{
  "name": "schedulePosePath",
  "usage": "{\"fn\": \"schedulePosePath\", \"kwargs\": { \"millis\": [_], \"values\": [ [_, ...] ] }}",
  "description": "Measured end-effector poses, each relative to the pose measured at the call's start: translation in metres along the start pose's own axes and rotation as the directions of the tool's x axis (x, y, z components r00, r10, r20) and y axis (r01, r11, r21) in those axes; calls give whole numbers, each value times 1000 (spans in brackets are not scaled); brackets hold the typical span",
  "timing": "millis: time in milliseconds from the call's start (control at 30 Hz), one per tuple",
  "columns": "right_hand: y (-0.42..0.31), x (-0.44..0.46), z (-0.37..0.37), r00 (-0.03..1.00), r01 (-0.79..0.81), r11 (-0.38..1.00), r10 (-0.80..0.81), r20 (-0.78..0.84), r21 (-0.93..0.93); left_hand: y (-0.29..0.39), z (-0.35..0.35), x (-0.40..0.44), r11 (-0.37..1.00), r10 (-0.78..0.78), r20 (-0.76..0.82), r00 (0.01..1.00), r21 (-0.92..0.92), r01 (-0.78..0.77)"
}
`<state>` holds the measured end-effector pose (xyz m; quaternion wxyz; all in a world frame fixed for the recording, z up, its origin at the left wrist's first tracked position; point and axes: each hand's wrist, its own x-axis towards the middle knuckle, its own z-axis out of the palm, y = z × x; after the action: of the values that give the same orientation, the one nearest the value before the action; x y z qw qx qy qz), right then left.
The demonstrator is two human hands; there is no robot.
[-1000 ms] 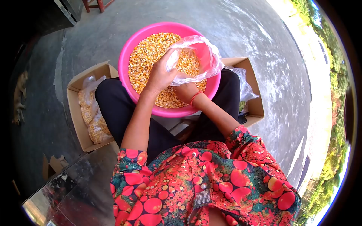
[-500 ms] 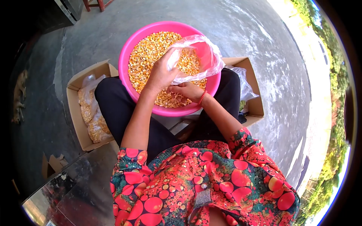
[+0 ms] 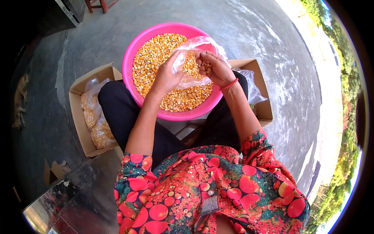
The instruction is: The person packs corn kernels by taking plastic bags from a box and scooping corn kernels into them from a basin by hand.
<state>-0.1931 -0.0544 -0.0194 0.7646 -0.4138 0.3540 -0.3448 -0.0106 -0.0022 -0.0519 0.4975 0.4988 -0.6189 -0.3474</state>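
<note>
A pink plastic basin [image 3: 129,78] of loose corn kernels [image 3: 154,56] sits between my knees. My left hand [image 3: 166,78] grips the near-left edge of a clear plastic bag [image 3: 200,40], whose mouth is held wide above the kernels. Over that mouth, my right hand [image 3: 220,71], with a red beaded bracelet at the wrist, has its fingers curled round a small handful of kernels [image 3: 205,67]. How much lies inside the bag cannot be made out clearly.
By my left knee, a cardboard box [image 3: 79,128] holds clear bags of corn [image 3: 102,133]. Beside the right knee stands another cardboard box [image 3: 264,110] with plastic bags [image 3: 251,84]. A brown animal [image 3: 20,99] lies on the concrete floor at far left.
My right hand has risen from the kernels at the basin's near side up to the bag's mouth, now with corn in it. The left hand stays in place on the bag.
</note>
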Motion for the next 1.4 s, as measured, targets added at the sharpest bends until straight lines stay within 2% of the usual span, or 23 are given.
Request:
{"fn": "schedulePosePath", "kwargs": {
  "millis": [33, 100, 167, 200, 233, 300, 333, 367, 400, 433, 500, 533, 600, 633, 700, 733, 800, 1033, 1067, 1100, 1133, 1233, 1400],
  "values": [
    [-2, 8, -2, 995, 53, 998, -56, -88, -39, 1, -1, 0, 1000, -29, 18, 999, -6, 29],
    [0, 20, -16, 989, 148, 989, -148, -21, -26, 4, -2, 0, 998, -57, 35, 998, -13, 58],
    [-1, 23, -17, 924, 240, 717, -376, -73, -654, 4, -2, 0, 998, -63, 29, 998, -24, 63],
    [2, 23, -18, 878, 287, 558, -478, -19, -778, 3, -2, 0, 997, -66, 28, 997, -25, 67],
    [2, 18, -14, 880, 285, 559, -475, -19, -779, 2, -1, 0, 999, -33, 23, 999, -40, 34],
    [-3, -1, 1, 993, 117, 820, -100, 62, -561, 0, -1, 0, 998, -6, 17, 1000, -57, 7],
    [-7, -13, 13, 976, 61, 831, 65, 206, -553, -1, 0, 1, 1000, -26, 13, 1000, -15, 26],
    [3, -25, 25, 883, 11, 696, 330, 334, -718, -1, 0, 2, 999, -42, 8, 999, 27, 42],
    [9, -27, 33, 854, 33, 587, 404, 328, -809, -3, 1, 2, 999, -42, 9, 999, 27, 42],
    [37, -19, 21, 823, 335, 477, 272, 499, -813, -6, 3, 1, 998, 4, -18, 1000, 58, -3],
    [66, -18, 15, 867, 430, 181, 191, 461, -884, -7, 4, 1, 995, 55, -45, 997, 91, -51],
    [87, -11, 6, 866, 432, 180, 190, 462, -884, -6, 4, 0, 997, 47, -42, 998, 66, -44],
    [121, 1, -11, 815, 408, -245, -336, 472, -880, -6, 3, -2, 998, 37, -39, 999, 42, -35],
    [119, 1, -6, 815, 408, -245, -336, 472, -879, -6, 3, -1, 998, 42, -38, 998, 45, -40],
    [116, -1, 2, 969, 232, -205, -30, 243, -951, -7, 3, 0, 998, 47, -37, 998, 46, -45],
    [112, -5, 11, 970, 231, -206, -29, 242, -951, -7, 3, 0, 997, 52, -36, 998, 60, -50],
    [104, -12, 27, 966, 202, -148, 194, 171, -968, -7, 5, 1, 996, 61, -34, 998, 72, -58],
    [116, -1, 3, 937, 302, 187, 124, 327, -935, -4, 2, -1, 999, 22, -3, 1000, 47, -22],
    [101, -5, 10, 963, -29, 450, 253, 96, -893, -4, 1, -1, 999, 10, 0, 1000, 46, -10],
    [90, -8, 15, 897, -366, 618, 432, -89, -696, -5, 2, -1, 999, 10, 0, 1000, 46, -10],
    [84, -9, 18, 897, -366, 617, 432, -89, -696, -6, 3, -1, 999, 13, -6, 1000, 46, -13],
    [72, -12, 20, 830, -527, 795, 557, 16, -301, -8, 5, 0, 998, 36, -26, 999, 61, -35],
    [68, -23, 8, 780, -503, 824, 563, 274, -262, -7, 3, 0, 995, 75, -50, 996, 76, -71]
  ]
}}
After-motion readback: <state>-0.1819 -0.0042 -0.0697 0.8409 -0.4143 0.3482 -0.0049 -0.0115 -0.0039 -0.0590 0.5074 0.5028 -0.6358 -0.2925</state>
